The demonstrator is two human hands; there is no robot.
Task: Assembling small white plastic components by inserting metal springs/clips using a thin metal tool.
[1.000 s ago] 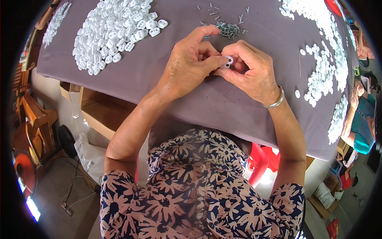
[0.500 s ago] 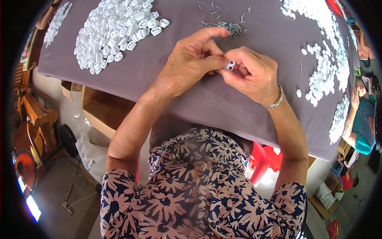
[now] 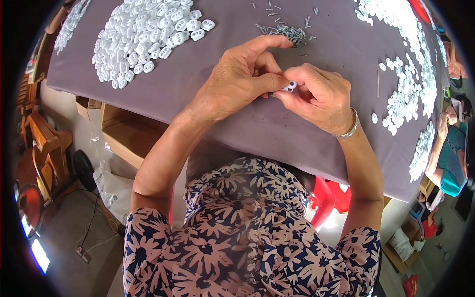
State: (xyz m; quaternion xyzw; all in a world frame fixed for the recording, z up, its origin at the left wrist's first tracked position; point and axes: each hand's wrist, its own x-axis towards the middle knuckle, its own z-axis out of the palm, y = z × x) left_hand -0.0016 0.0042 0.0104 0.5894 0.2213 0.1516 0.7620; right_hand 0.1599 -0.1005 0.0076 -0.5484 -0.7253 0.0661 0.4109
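Note:
Above the near part of the table, my left hand (image 3: 238,75) and my right hand (image 3: 319,95) meet on one small white two-hole cord lock (image 3: 291,86). My left thumb presses against its left side, and the left forefinger reaches out over a heap of small metal springs (image 3: 292,34). Right thumb and fingertips pinch the same piece from the other side. My fingers cover much of it, so whether a spring sits inside cannot be seen. A big pile of similar white two-hole pieces (image 3: 143,37) lies to the left.
Small white oval parts (image 3: 403,99) spread along the table's right side, beside a thin stick (image 3: 378,83). The grey-brown cloth (image 3: 297,143) covers the table. An open cardboard box (image 3: 126,136) stands below the left edge. Another person in teal (image 3: 452,168) sits at the far right.
Both hands still hold the cord lock, which is turned slightly between the fingers. The right hand has shifted slightly nearer and to the right.

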